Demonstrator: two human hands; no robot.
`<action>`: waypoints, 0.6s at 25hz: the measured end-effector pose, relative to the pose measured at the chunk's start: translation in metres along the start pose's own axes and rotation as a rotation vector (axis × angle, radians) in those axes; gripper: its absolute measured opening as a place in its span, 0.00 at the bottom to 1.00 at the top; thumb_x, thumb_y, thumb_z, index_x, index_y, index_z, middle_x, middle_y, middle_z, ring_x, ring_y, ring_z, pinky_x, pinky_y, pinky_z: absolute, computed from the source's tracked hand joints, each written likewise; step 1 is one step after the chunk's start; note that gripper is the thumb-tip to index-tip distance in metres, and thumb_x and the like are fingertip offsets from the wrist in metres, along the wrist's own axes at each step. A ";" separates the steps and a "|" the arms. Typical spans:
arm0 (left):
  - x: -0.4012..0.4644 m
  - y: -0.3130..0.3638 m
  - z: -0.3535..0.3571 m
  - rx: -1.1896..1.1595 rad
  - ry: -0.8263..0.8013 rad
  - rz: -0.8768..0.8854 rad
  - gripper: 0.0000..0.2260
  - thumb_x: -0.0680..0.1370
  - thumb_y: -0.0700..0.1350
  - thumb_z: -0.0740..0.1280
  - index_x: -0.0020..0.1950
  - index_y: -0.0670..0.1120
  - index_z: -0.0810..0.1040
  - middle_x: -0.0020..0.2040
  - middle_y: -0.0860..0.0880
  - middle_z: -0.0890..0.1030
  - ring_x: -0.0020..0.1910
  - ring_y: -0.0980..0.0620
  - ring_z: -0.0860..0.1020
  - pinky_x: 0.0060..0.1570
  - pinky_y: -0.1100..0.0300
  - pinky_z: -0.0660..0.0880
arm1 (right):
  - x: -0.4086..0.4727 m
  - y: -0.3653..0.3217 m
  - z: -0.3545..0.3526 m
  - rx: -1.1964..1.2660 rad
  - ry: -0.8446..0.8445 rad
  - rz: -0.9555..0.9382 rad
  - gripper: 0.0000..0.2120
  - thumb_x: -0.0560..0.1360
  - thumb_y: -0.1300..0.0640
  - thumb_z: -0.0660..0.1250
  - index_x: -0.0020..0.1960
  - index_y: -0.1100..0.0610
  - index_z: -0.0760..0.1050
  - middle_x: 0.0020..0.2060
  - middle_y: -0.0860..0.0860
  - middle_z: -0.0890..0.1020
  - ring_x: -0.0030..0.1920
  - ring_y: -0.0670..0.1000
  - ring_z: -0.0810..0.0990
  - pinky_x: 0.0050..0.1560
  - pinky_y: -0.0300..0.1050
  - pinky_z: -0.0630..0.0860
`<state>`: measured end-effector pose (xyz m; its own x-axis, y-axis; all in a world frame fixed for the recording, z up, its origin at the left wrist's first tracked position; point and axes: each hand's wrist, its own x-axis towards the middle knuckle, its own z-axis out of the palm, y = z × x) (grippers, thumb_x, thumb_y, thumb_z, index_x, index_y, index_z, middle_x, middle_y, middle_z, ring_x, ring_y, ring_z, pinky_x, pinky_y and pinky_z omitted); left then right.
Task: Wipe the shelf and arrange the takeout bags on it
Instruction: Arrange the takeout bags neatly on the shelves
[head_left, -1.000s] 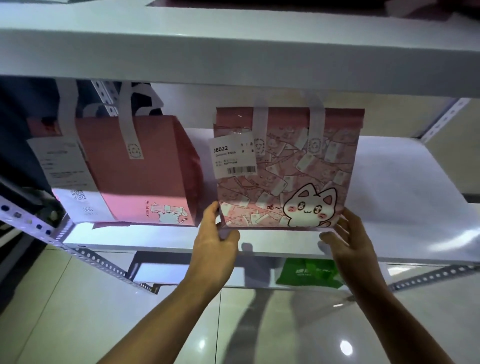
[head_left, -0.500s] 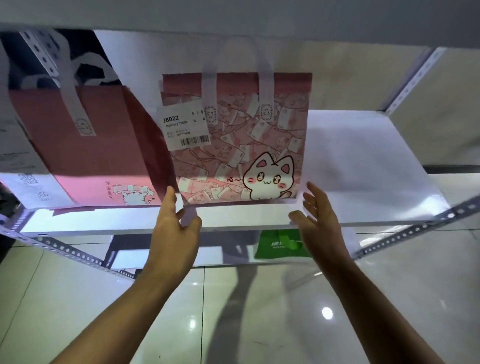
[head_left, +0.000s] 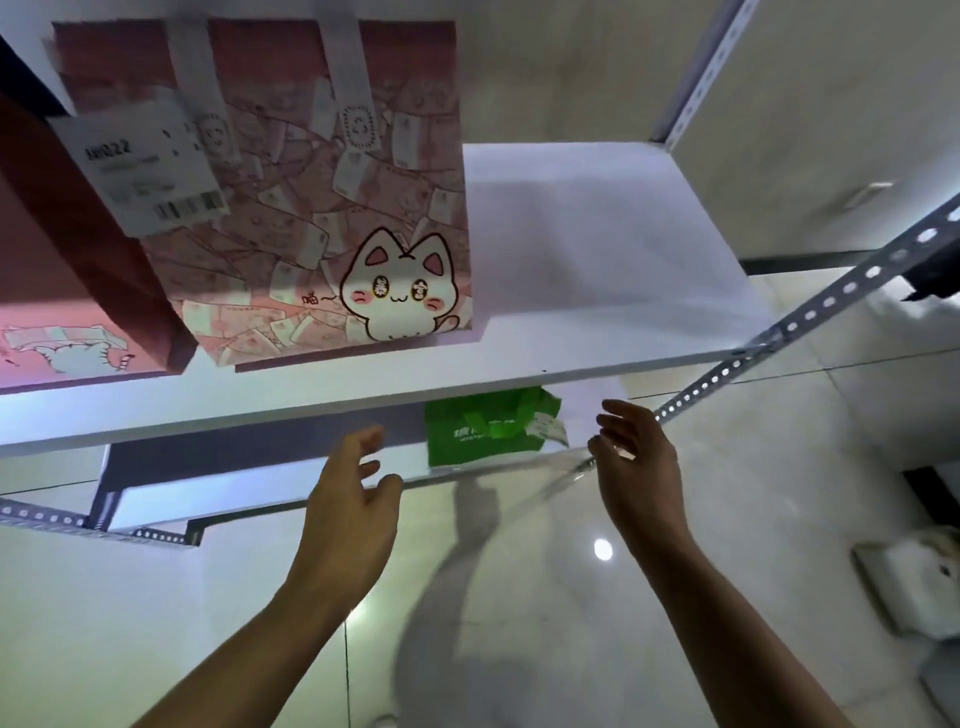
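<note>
While the cat bag (head_left: 291, 208) stands upright on the white shelf (head_left: 597, 291) beside another pink bag (head_left: 62, 291), I see both hands, left (head_left: 348, 499) and right (head_left: 636, 467), empty and relaxed below it, probably reaching next toward the green bag (head_left: 488, 431).

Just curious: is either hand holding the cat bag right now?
No, both the left hand and right hand hang open below the cat bag.
</note>
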<state>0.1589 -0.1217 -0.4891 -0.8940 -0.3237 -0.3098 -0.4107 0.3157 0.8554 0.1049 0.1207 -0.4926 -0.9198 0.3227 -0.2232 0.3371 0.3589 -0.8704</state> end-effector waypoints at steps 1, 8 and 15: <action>0.005 -0.002 0.012 0.009 -0.016 -0.024 0.18 0.81 0.38 0.62 0.71 0.51 0.70 0.68 0.54 0.74 0.61 0.55 0.74 0.54 0.62 0.68 | 0.005 0.009 -0.002 -0.024 0.001 0.005 0.19 0.77 0.65 0.66 0.64 0.50 0.76 0.57 0.49 0.82 0.59 0.49 0.80 0.51 0.37 0.75; 0.074 -0.032 0.077 0.055 -0.053 -0.100 0.22 0.80 0.40 0.63 0.74 0.50 0.69 0.70 0.51 0.75 0.67 0.48 0.74 0.61 0.58 0.67 | 0.059 0.056 0.018 -0.174 -0.089 0.003 0.19 0.78 0.60 0.67 0.68 0.50 0.75 0.60 0.49 0.82 0.61 0.48 0.79 0.59 0.44 0.75; 0.130 -0.043 0.110 -0.006 -0.036 -0.141 0.18 0.78 0.38 0.66 0.67 0.46 0.75 0.58 0.47 0.81 0.54 0.44 0.79 0.55 0.55 0.75 | 0.110 0.082 0.050 -0.306 -0.263 -0.049 0.22 0.79 0.55 0.66 0.73 0.49 0.72 0.65 0.52 0.80 0.63 0.53 0.79 0.62 0.45 0.74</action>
<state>0.0408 -0.0792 -0.6115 -0.8335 -0.3326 -0.4413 -0.5314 0.2638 0.8050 0.0214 0.1417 -0.6108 -0.9429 0.0780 -0.3237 0.2991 0.6255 -0.7206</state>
